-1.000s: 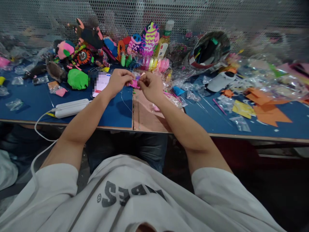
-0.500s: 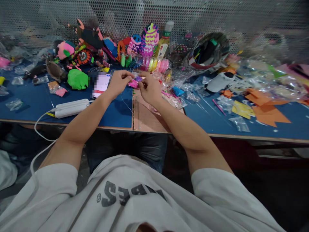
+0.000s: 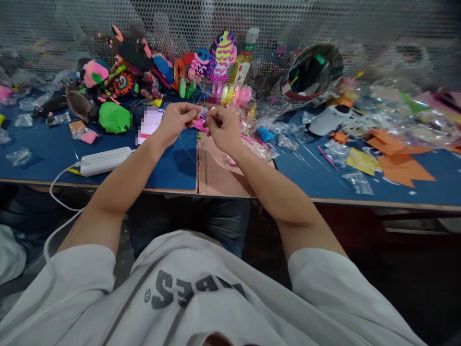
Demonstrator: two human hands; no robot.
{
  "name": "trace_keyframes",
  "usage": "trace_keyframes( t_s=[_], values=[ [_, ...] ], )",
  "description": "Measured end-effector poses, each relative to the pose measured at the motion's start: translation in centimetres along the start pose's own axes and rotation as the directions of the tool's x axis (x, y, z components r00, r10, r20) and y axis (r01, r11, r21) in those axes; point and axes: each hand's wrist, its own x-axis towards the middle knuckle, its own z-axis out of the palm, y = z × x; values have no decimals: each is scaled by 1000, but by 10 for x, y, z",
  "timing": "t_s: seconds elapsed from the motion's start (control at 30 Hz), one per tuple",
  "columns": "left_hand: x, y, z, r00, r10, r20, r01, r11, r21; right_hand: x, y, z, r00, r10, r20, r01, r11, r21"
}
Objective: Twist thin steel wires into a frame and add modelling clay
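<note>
My left hand is closed in a pinch, fingertips pointing right. Facing it across a narrow gap, my right hand also pinches with thumb and forefinger. Whatever lies between the fingertips is too small to make out. A bright pink piece shows between and just behind the two hands, partly covered by them. From below the left hand a thin pale thread hangs down over the blue table. Beside my left wrist lies a phone with its screen lit.
A white power strip with a cable lies at the left. Colourful clay-like figures, a fish figure and a bottle stand at the back. Right are a round container, a white cap, orange sheets and plastic bags.
My fingertips have come a little higher and in front of the pink piece, covering more of it. A purple part seen earlier between the hands is now mostly hidden.
</note>
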Motion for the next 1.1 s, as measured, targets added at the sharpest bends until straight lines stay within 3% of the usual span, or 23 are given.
trace_keyframes(
  t_s=[0.27, 0.7, 0.97, 1.1],
  values=[
    [-1, 3, 3, 996, -87, -15, 86, 996, -21, 0, -3, -7, 999, -41, -7, 39, 988, -147],
    [-2, -1, 6, 988, 150, 36, -154, 969, 194, 1, -3, -4, 997, -17, -69, 22, 997, 68],
    [-8, 8, 5, 983, 158, 89, -175, 954, 242, 0, -1, -8, 999, -47, -27, 47, 999, 4],
    [-8, 10, 4, 983, 144, 110, -165, 961, 221, -1, -2, -14, 992, -126, 20, 127, 988, -83]
  ],
)
